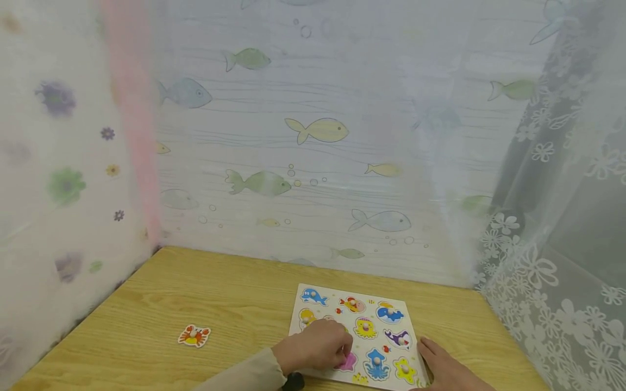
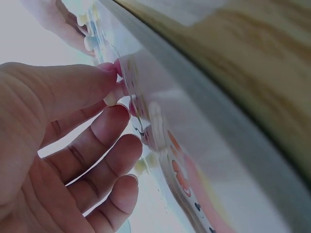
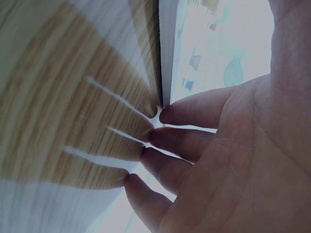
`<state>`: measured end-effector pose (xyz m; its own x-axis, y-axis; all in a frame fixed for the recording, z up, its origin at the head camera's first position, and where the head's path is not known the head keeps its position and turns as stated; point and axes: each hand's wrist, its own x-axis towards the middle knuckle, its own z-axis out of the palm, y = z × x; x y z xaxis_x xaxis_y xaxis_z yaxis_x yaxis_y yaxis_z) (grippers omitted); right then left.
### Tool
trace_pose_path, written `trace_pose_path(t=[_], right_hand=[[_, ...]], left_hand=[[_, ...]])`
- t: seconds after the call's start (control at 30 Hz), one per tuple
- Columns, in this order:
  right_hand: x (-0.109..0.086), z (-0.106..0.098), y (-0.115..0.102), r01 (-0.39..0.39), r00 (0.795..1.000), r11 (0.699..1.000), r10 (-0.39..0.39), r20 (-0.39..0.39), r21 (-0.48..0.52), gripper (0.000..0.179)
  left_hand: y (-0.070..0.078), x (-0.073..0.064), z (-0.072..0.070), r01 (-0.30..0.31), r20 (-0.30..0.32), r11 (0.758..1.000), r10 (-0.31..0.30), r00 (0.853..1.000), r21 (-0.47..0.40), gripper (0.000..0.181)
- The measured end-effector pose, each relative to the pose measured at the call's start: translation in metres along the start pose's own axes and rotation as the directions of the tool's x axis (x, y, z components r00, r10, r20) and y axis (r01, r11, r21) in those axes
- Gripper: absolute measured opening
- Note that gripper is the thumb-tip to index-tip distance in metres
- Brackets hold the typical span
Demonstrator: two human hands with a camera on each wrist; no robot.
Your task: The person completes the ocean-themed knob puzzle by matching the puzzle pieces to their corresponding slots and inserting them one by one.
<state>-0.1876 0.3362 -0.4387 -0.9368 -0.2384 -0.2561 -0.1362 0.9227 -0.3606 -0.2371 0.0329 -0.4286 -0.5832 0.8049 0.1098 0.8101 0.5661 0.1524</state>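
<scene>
A wooden peg puzzle board [image 1: 359, 349] with sea-animal pieces lies on the table. My left hand [image 1: 320, 345] is over its lower left part, thumb and index finger pinching the knob [image 2: 112, 97] of a pink puzzle piece [image 1: 348, 363] that sits on the board. The other left fingers are loosely bent, and the hand hides part of the board. Along the board's right edge rests my right hand [image 1: 447, 369]; its extended fingertips touch the table [image 3: 63, 111], and the index fingertip meets the board's side [image 3: 167, 58].
A red crab piece [image 1: 194, 335] with a knob lies apart on the table, left of the board. Blue octopus [image 1: 376, 365] and yellow star [image 1: 405, 370] pieces are near the right hand. A fish-patterned curtain [image 1: 313, 217] hangs behind the table. A small black object [image 1: 293, 382] is beneath the left wrist.
</scene>
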Motion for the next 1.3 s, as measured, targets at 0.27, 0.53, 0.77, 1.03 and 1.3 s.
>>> trace_pose_path(t=[0.27,0.53,0.77,1.03,1.3], right_hand=[[0.000,0.001,-0.003,-0.025,0.999,1.000,0.025,-0.026,-0.008,0.103],[0.002,0.003,-0.003,-0.046,0.999,0.999,0.046,-0.024,0.001,0.104],[0.004,0.004,-0.003,-0.041,0.999,0.999,0.040,-0.029,-0.002,0.102],[0.004,0.004,-0.002,-0.045,0.999,0.999,0.045,-0.017,0.006,0.104],[0.004,0.003,0.001,-0.027,1.000,1.000,0.027,-0.010,0.000,0.100]], left_hand=[[-0.002,0.001,0.000,0.007,0.001,1.000,-0.007,1.000,-0.017,0.012],[-0.003,0.001,0.001,0.003,-0.005,1.000,-0.003,1.000,-0.008,0.010],[-0.005,-0.005,-0.004,-0.001,-0.006,1.000,0.001,1.000,-0.006,0.005],[-0.013,-0.021,-0.014,0.007,0.011,1.000,-0.007,1.000,-0.026,0.008],[-0.032,-0.045,-0.028,-0.009,-0.024,0.999,0.008,1.000,-0.039,0.013]])
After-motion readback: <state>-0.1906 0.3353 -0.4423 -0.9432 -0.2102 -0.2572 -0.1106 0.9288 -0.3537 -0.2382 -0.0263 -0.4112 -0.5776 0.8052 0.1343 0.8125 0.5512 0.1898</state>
